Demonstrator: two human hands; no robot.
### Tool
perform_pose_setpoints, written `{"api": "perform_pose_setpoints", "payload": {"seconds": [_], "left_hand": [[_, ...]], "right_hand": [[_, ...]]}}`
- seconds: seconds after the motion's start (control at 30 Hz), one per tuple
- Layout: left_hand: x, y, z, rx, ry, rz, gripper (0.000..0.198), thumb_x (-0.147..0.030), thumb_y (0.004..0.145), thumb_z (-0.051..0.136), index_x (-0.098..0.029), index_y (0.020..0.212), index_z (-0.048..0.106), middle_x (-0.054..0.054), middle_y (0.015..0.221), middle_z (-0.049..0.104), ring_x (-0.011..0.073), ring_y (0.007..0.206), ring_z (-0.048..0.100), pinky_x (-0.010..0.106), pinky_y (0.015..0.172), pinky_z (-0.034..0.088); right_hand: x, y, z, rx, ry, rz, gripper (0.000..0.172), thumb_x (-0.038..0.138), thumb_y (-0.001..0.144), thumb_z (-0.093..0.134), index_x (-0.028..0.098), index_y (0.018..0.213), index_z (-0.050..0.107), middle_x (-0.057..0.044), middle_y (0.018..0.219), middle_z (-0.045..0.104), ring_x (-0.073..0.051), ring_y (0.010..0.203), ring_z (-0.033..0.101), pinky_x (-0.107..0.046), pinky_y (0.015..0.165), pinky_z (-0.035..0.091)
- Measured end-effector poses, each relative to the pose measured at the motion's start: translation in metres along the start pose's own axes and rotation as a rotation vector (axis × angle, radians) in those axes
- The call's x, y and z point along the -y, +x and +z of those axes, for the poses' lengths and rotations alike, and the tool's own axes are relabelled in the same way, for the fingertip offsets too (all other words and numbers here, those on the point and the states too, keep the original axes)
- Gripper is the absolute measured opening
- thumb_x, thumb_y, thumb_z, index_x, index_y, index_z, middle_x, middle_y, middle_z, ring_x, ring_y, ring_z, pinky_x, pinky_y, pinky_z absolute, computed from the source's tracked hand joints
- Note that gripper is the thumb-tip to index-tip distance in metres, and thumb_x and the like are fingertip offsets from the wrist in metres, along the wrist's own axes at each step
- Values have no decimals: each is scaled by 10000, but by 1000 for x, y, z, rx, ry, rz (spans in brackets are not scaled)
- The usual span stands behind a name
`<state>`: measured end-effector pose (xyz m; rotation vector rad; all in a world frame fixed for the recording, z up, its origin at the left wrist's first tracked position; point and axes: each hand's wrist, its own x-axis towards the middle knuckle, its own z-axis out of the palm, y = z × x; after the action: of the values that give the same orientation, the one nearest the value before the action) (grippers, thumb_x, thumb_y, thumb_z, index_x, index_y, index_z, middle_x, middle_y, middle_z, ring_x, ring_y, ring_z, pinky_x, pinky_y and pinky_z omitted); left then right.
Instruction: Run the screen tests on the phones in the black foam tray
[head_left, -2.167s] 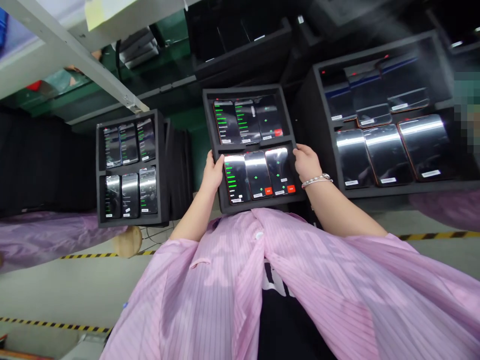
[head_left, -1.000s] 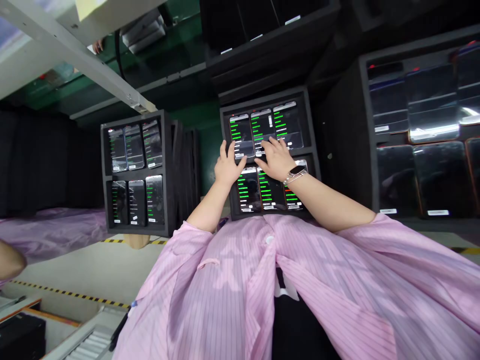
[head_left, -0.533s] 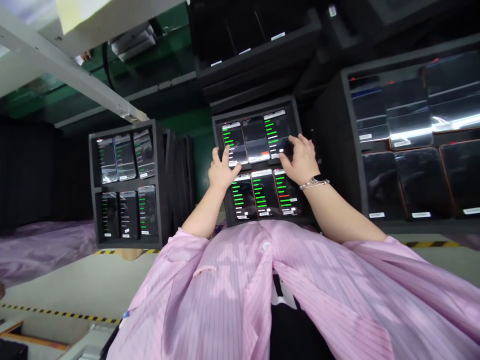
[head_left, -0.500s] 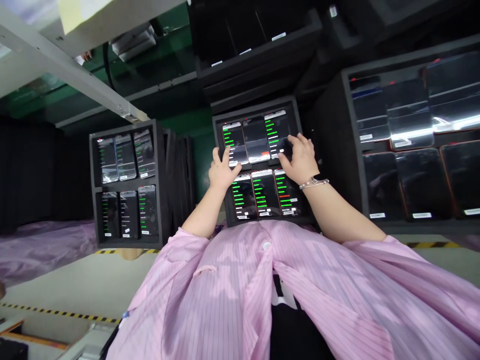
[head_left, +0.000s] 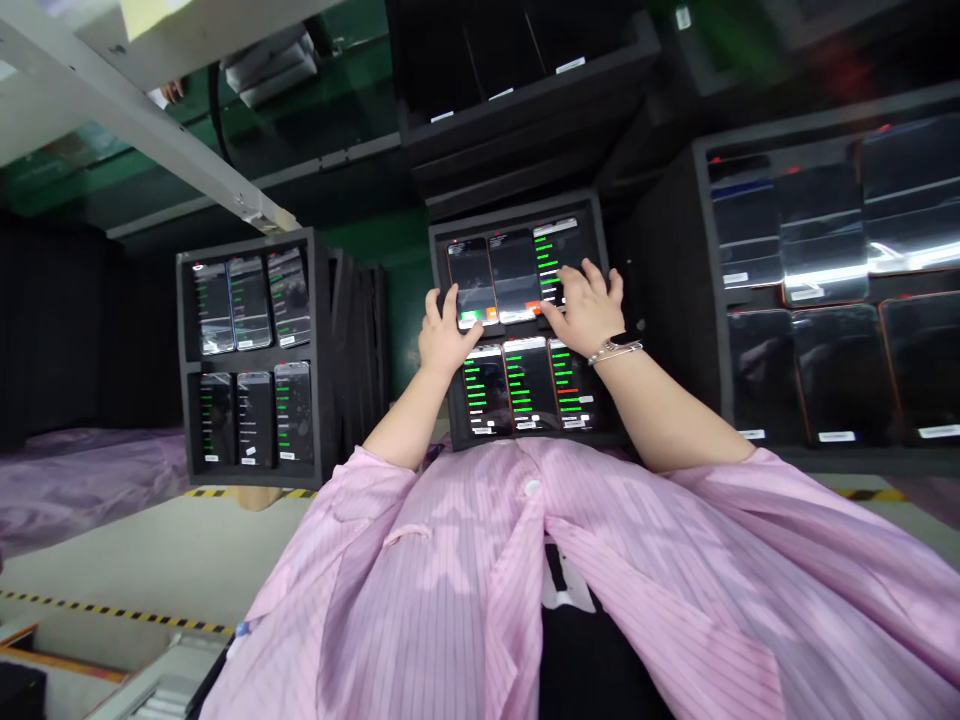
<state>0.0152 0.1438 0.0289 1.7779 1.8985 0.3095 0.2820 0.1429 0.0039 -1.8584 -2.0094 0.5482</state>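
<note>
A black tray (head_left: 517, 208) in front of me holds two rows of smartphones. My left hand (head_left: 446, 338) lies at the tray's left side, fingers apart, over the lower left edge of the upper left phone (head_left: 470, 275). That phone's dark screen has a green and an orange block at its bottom. The upper middle phone (head_left: 514, 268) also has a dark screen, with an orange block. My right hand (head_left: 589, 305) is spread over the lower right of the upper right phone (head_left: 553, 245), which lists green lines. In the lower row, phones (head_left: 527, 385) show green lines, the rightmost with a red one.
To the left, another black tray (head_left: 321, 400) of phones tops a stack. A larger tray (head_left: 709, 270) with bigger dark devices stands at the right. Behind is a further dark tray (head_left: 525, 110). A grey metal beam (head_left: 172, 150) slants across the upper left.
The upper left phone's list of green lines has given way to a dark screen with green and orange blocks. My right hand has shifted left over the upper right phone. My left hand stays nearly still.
</note>
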Motion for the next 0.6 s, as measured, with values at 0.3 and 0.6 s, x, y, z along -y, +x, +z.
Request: {"api": "perform_pose_setpoints", "payload": {"seconds": [0.3, 0.6], "left_hand": [[5, 5, 2, -73, -220, -22, 823, -372, 943, 727, -255, 1668, 355, 154, 1756, 259, 405, 1524, 469, 530, 1255, 431], [22, -132, 15, 118, -634, -380, 556, -383, 1126, 384, -155, 1633, 373, 171, 1689, 463, 247, 1600, 418, 424, 1330, 336]], "right_hand": [[-23, 5, -3, -120, 163, 74, 753, 510, 1003, 450, 33, 1584, 422, -256, 1704, 358, -337, 1622, 295, -544, 1344, 231], [-14, -138, -15, 29, 425, 587, 919, 636, 922, 595, 75, 1625, 404, -268, 1588, 520, -429, 1484, 508, -598, 1244, 410]]}}
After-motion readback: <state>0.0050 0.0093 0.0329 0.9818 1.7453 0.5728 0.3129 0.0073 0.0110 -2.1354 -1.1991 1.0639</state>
